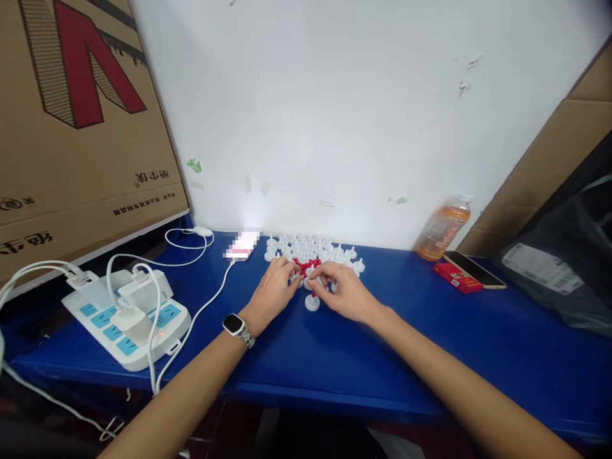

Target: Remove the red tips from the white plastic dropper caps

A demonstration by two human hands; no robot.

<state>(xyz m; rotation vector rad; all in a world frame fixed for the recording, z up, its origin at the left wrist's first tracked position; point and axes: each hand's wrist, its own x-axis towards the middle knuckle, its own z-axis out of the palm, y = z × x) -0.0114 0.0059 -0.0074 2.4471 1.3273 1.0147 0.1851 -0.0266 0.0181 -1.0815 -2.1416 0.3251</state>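
Many white plastic pieces [312, 246], each with a round base and a thin upright stem, stand crowded against the wall. In front of them lies a heap of small red parts [306, 264]. Nearest to me on the table, a single white round-based piece [312, 303] stands upright with a red part on its stem. My right hand [345, 291] is closed, thumb and forefinger pinching at the top of that red part. Beside the red heap, my left hand [276, 284] has its fingers curled together; what they hold, if anything, is hidden.
A white power strip [136, 358] with plugs and looping cables occupies the left. A lit device [243, 245] on a cable lies near the wall. At right are an orange drink bottle [442, 231], a red packet [456, 278], a phone [478, 270] and a dark bag [564, 255].
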